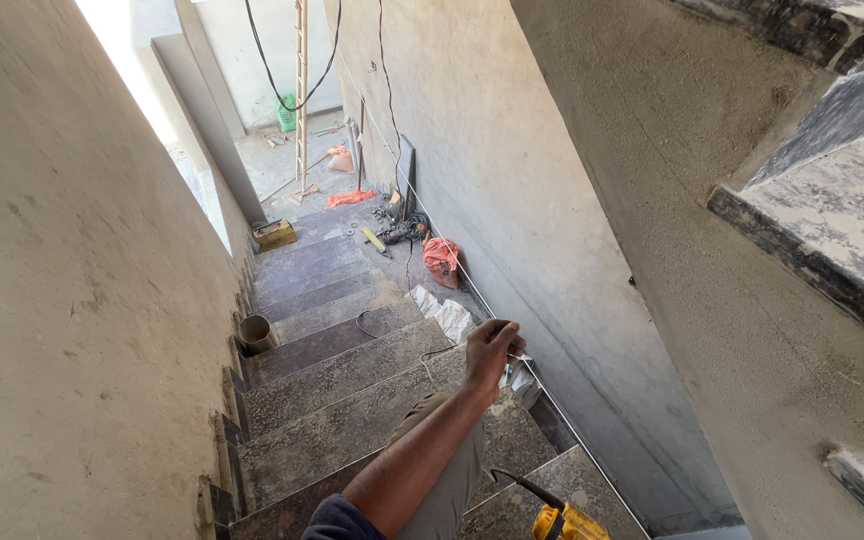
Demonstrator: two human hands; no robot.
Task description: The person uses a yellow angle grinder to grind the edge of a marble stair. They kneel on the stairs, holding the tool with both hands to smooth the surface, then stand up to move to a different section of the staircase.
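Observation:
I look down a narrow staircase of dark stone treads (342, 375). My left hand (490, 352) reaches out over the steps toward the right wall, fingers closed around a thin white string (430, 222). The string runs taut along the foot of that wall, from the landing below to the step under me. Just beneath the hand lies a crumpled white bag (522, 382). A yellow power tool (564, 522) with a black cable shows at the bottom edge. What holds it is out of frame. My right hand is not visible.
Rough plaster walls close in on both sides. A small bucket (255, 333) stands at the left of a step. An orange bag (441, 260), more white bags (442, 312), tools and a yellow box (275, 235) litter the landing. A wooden ladder (301, 100) stands beyond.

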